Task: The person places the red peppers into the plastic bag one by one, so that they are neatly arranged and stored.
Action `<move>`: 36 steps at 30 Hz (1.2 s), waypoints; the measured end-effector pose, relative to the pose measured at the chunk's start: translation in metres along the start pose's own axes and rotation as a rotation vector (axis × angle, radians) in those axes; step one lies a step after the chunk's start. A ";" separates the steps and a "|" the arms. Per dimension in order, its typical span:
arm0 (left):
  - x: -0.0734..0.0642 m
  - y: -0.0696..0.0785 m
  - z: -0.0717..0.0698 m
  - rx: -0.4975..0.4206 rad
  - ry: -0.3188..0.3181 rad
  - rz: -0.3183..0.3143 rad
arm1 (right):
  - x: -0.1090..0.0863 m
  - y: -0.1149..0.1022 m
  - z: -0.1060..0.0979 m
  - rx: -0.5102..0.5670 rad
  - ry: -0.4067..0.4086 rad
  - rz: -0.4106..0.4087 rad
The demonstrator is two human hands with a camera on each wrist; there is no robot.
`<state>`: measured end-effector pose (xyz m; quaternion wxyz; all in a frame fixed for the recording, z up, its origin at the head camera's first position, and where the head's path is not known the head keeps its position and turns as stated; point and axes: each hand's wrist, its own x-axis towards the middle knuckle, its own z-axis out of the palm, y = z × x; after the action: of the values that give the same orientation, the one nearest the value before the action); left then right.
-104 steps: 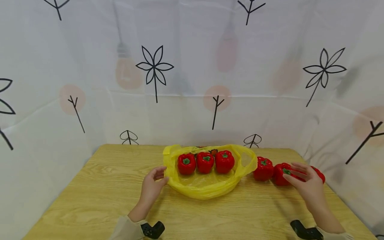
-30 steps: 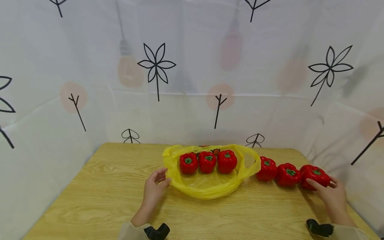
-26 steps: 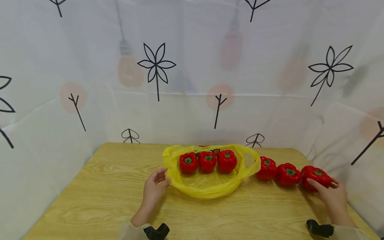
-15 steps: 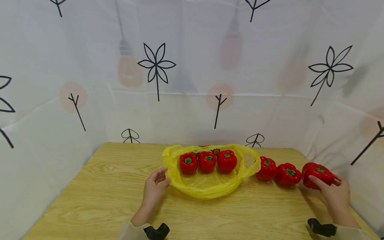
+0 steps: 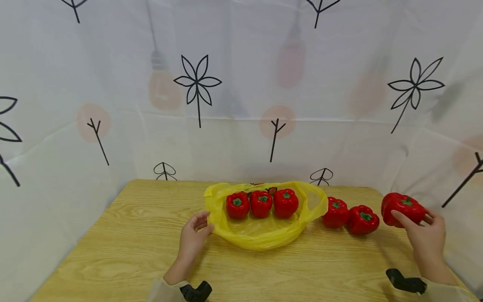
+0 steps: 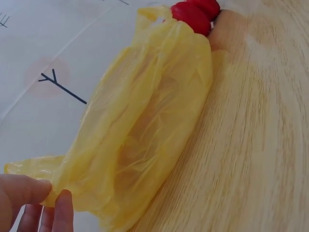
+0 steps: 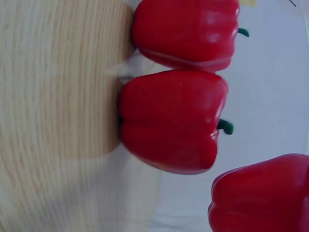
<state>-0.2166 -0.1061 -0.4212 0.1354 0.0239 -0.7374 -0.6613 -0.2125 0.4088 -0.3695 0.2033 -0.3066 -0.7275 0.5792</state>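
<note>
My left hand point(image 5: 193, 238) pinches the left rim of a yellow plastic bag point(image 5: 260, 242) that lies open on the table. The left wrist view shows the thumb and fingers point(image 6: 63, 212) on the thin film. Three red bell peppers point(image 5: 261, 205) with green stems stand in a row inside the bag. Off to the right, my right hand point(image 5: 428, 241) grips another red bell pepper point(image 5: 396, 207), raised above the table. The right wrist view shows this held pepper point(image 7: 265, 198) at its lower right, but not the hand.
Two more red bell peppers, one beside the bag point(image 5: 336, 213) and one to its right point(image 5: 362, 221), rest on the wooden table point(image 5: 241, 272). A patterned white cloth point(image 5: 241, 142) hangs behind the table and along its sides.
My right hand has moved right to the outermost bell pepper, taken hold of it and lifted it off the table. The left hand stays at the bag's rim.
</note>
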 end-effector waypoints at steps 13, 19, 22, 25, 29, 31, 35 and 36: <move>0.002 0.000 0.003 0.010 -0.004 0.013 | -0.032 -0.019 0.009 0.090 -0.048 -0.092; 0.001 0.001 0.004 0.017 -0.002 0.012 | -0.047 -0.021 0.016 0.143 -0.133 -0.133; 0.000 0.001 0.003 0.021 -0.001 0.003 | -0.053 -0.021 0.021 0.113 -0.163 -0.168; 0.000 0.001 0.004 0.019 -0.003 -0.002 | -0.060 -0.023 0.025 0.104 -0.180 -0.184; 0.001 0.002 0.004 0.022 -0.005 -0.004 | -0.068 -0.026 0.031 0.127 -0.200 -0.193; 0.001 0.002 0.004 0.024 -0.005 -0.004 | -0.071 -0.027 0.035 0.154 -0.217 -0.204; 0.000 0.003 0.004 0.026 -0.012 0.001 | -0.077 -0.029 0.042 0.184 -0.242 -0.237; 0.000 0.004 0.004 0.025 -0.015 0.002 | -0.078 -0.030 0.045 0.197 -0.249 -0.246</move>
<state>-0.2166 -0.1018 -0.4181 0.1302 0.0201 -0.7465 -0.6522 -0.1909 0.3193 -0.3465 0.2100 -0.1203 -0.7188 0.6518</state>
